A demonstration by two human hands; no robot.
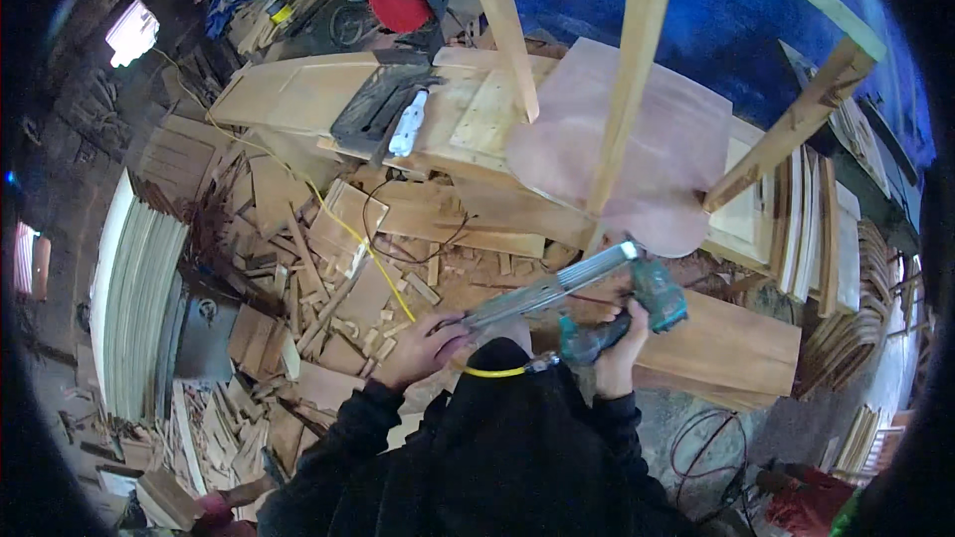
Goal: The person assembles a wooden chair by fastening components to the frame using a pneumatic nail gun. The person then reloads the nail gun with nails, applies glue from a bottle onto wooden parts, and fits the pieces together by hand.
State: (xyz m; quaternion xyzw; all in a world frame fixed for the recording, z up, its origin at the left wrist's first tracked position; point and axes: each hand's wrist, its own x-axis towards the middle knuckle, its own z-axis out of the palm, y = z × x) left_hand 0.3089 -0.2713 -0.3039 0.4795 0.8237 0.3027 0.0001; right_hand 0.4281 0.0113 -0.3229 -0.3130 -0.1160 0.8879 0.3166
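A green nail gun (661, 300) with a long silver magazine (545, 290) lies crosswise in front of me. My right hand (619, 354) is wrapped round its handle, with the thumb up near the body. At the other end of the magazine, my left hand (422, 350) grips the tail with curled fingers. A yellow air hose (489, 373) joins the gun at a metal coupling by the handle. Just beyond the gun, a smooth wooden panel with rounded corners (652, 129) rests on the bench, and wooden legs (637, 60) rise from it.
The long workbench (298, 89) carries a white bottle (408, 124). A saw with a red disc (398, 2) stands behind it. Offcuts (338, 328) litter the floor. Stacked panels (139, 308) stand left, curved wooden pieces (856, 308) right. The hose runs away to the upper left.
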